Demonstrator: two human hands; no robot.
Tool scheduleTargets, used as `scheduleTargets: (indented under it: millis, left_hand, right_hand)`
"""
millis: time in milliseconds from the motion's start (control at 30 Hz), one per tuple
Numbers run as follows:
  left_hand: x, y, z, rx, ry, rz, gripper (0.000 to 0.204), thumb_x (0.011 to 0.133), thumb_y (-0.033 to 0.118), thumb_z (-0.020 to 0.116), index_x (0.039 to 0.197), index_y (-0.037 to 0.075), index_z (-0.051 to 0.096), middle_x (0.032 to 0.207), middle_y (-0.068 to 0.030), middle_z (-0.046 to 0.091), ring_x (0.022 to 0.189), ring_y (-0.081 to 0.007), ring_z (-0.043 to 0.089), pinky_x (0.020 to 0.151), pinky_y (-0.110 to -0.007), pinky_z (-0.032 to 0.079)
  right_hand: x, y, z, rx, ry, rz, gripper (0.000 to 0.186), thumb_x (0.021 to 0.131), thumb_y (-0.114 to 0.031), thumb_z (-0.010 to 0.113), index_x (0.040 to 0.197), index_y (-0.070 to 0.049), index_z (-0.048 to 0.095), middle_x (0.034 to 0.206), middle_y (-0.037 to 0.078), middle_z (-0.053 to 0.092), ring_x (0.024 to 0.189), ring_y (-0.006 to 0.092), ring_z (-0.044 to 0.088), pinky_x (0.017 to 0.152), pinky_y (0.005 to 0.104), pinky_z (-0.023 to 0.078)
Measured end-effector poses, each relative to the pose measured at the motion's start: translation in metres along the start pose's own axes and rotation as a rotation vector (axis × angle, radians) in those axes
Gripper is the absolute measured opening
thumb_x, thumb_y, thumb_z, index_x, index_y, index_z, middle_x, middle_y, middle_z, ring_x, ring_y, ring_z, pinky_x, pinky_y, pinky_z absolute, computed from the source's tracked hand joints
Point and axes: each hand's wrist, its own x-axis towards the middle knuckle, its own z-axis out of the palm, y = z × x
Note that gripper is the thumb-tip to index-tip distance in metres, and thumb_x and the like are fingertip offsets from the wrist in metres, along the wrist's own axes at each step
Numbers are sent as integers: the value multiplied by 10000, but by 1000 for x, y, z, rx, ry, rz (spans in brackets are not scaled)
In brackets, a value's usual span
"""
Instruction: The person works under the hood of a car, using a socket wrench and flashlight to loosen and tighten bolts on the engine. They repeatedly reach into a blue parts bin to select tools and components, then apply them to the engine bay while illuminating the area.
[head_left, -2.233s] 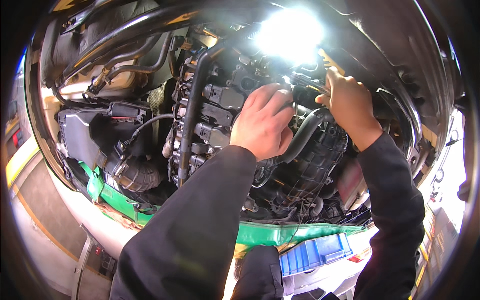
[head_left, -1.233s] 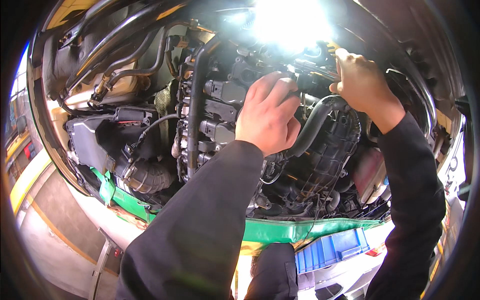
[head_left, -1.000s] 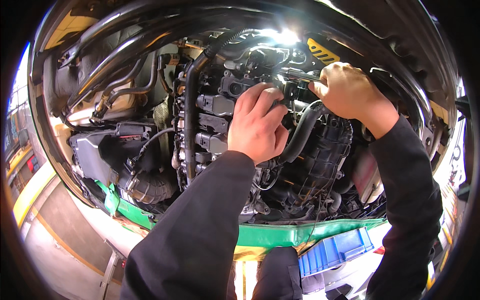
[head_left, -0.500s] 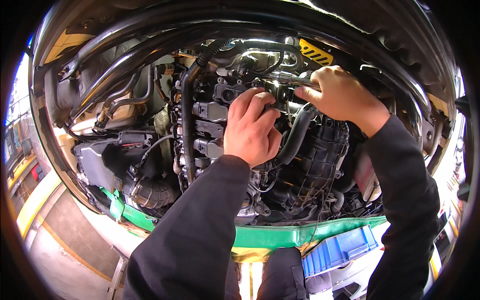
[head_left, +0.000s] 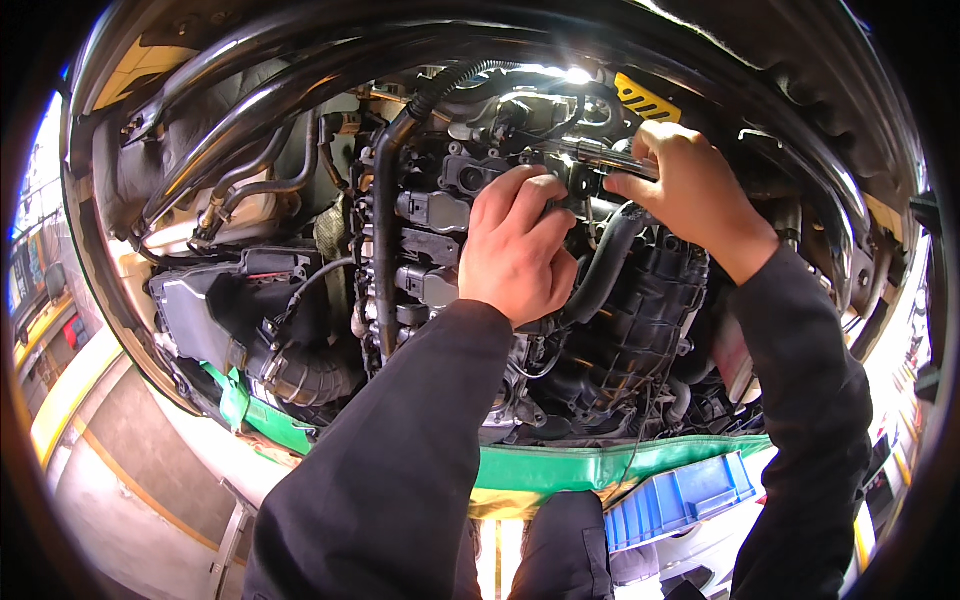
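Note:
My right hand [head_left: 692, 195] grips the end of a slim chrome ratchet wrench [head_left: 598, 155] at the back of the engine. The wrench lies nearly level and points left, its far end among pipes and fittings. My left hand [head_left: 520, 240] is closed over the middle of the engine top, fingers curled, just below the wrench. Something dark shows by its fingertips, but I cannot make out what they hold. Left of that hand sit black ignition coils [head_left: 434, 210]. A thick black hose [head_left: 606, 262] curves down on its right.
An air filter box [head_left: 215, 315] fills the engine bay's left side. The ribbed black intake manifold [head_left: 635, 320] lies right of centre. A green cover [head_left: 560, 466] runs along the front edge, with a blue plastic tray [head_left: 680, 502] below it. Black bars [head_left: 330, 75] arch across the back.
The view has shifted slightly, so the engine appears a little farther right. Both hands keep their grips, with the wrench at nearly the same place on the engine.

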Motion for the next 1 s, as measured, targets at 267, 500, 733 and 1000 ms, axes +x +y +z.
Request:
scheduleTargets:
  millis: [267, 500, 733, 1000]
  left_hand:
    - [0, 2, -1, 50, 28, -4, 358, 645, 50, 666, 1003, 68, 673, 1259, -121, 573, 1287, -379, 510, 1080, -512, 423]
    - [-5, -6, 11, 209, 318, -342, 641, 754, 169, 641, 1357, 3, 498, 1397, -215, 509, 1359, -444, 429, 1182, -615, 245]
    - [14, 5, 5, 238, 151, -521, 698, 786, 259, 635, 1409, -9, 471, 1431, -160, 523, 1440, -374, 397, 1208, -618, 214]
    - [23, 5, 22, 203, 374, -453, 695, 820, 210, 677, 1440, -31, 475, 1258, -232, 585, 1242, -373, 508, 1107, -541, 322]
  right_hand:
    - [2, 5, -9, 60, 13, -53, 185, 915, -80, 720, 951, 44, 588, 888, 211, 681, 830, 376, 693, 733, 439, 519]
    - [-2, 8, -2, -55, -146, 46, 246, 936, -163, 710, 891, 55, 607, 901, 250, 660, 864, 458, 652, 758, 484, 504]
    - [-4, -5, -8, -51, 95, -4, 275, 841, -156, 810, 921, 9, 606, 883, 209, 682, 896, 427, 671, 781, 482, 510]
    - [-4, -2, -9, 33, -65, 61, 341, 985, -274, 679, 843, 36, 695, 933, 271, 693, 898, 456, 670, 761, 504, 516]
